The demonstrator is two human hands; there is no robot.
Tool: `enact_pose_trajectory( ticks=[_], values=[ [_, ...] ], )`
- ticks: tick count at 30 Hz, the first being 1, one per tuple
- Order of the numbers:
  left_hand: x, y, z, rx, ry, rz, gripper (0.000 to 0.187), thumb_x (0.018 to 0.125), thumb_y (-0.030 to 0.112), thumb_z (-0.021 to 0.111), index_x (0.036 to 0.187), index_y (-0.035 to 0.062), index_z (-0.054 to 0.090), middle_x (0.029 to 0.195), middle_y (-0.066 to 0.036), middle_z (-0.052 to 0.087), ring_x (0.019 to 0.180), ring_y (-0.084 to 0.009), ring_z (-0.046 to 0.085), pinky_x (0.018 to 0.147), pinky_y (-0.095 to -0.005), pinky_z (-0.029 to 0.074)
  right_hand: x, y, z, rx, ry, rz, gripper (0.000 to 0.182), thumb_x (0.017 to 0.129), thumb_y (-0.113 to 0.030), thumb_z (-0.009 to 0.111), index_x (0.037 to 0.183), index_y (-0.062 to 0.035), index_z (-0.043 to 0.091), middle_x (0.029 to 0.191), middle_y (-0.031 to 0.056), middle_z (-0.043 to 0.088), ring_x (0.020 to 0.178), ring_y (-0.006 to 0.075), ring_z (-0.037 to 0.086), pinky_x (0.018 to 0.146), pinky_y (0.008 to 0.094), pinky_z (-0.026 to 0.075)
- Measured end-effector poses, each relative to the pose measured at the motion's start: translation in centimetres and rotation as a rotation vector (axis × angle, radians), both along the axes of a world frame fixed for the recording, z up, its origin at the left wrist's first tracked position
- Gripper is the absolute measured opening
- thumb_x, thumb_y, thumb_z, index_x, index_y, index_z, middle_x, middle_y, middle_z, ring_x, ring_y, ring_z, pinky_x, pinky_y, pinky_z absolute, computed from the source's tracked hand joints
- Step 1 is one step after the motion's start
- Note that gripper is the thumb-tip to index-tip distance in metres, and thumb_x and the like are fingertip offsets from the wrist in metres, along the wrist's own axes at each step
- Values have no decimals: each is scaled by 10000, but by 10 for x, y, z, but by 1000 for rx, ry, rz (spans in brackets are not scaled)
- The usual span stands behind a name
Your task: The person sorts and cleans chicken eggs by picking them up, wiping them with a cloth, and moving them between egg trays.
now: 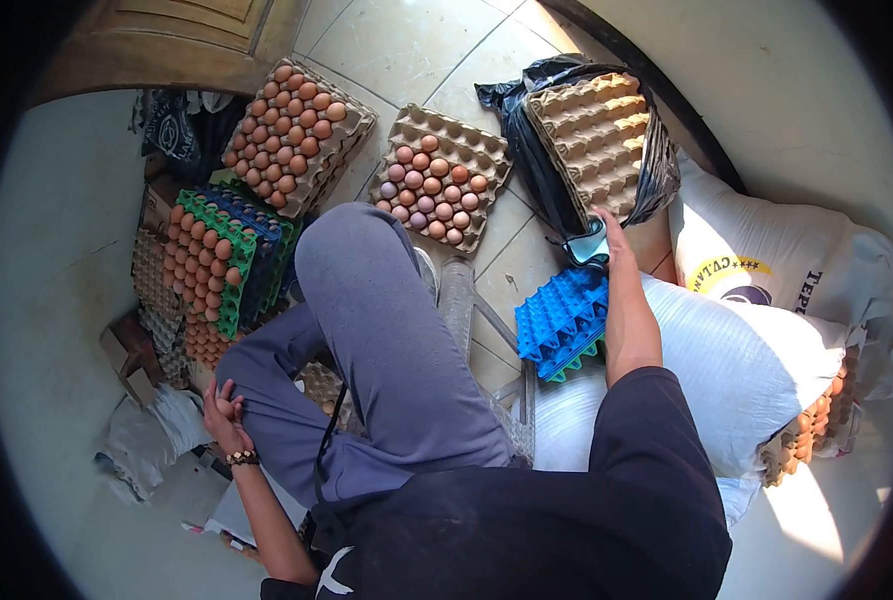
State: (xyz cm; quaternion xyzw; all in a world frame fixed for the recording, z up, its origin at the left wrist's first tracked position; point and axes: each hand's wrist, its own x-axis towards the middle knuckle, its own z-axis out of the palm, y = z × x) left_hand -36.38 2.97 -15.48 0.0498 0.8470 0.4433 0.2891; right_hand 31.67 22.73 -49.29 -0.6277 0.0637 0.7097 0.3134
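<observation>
My right hand (619,245) is closed on a light teal, dark-edged piece that looks like cloth (588,243), at the near edge of an egg tray stack in a black plastic bag (527,110). The cardboard egg trays (589,140) there hold no eggs on top. Just below this hand are blue plastic egg trays (564,318). Beside my bent left knee, my left hand (229,418) has its fingers curled; I cannot tell what is in them. A cardboard tray partly filled with brown eggs (432,190) lies on the floor in front of me.
A stack of full egg trays (285,135) stands farther back. Green and blue trays of eggs (205,255) are piled at the left. White sacks (737,360) fill the right side, with more eggs (817,425) behind them. A wooden door (167,45) is at top left.
</observation>
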Motion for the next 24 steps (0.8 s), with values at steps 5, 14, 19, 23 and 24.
enact_pose_trajectory(
  ticks=[5,14,19,23,24],
  values=[
    [2,0,0,40,-5,-8,433,983,328,525,1289,25,571,1074,-148,685,623,-134,644,524,-171,523,45,16,44,116,-177,-10,476,822,-438,683,1133,-83,621,802,79,665,617,232,633,581,339,560],
    [-4,-13,-2,109,-25,3,431,981,331,521,1287,32,576,1067,-141,687,638,-140,653,537,-172,523,104,99,161,240,-132,-170,420,966,-385,456,1137,-41,624,866,156,674,664,255,642,566,367,551],
    [-3,-28,-8,177,-25,34,435,985,336,513,1290,32,573,1068,-141,686,647,-142,654,540,-171,522,81,66,187,546,504,-72,535,878,-424,557,1186,12,528,825,130,550,609,190,523,581,291,452],
    [-5,-28,-6,196,-25,34,439,987,343,513,1289,30,574,1065,-141,686,650,-142,657,542,-173,526,45,52,231,685,722,75,726,815,-564,619,1227,3,432,840,84,469,608,165,516,585,265,425],
    [-4,-28,-7,207,-33,35,439,987,345,514,1287,30,575,1064,-140,686,649,-141,657,543,-174,526,39,49,240,715,638,58,715,825,-575,603,1212,5,448,833,87,477,598,163,517,548,266,419]
  ],
)
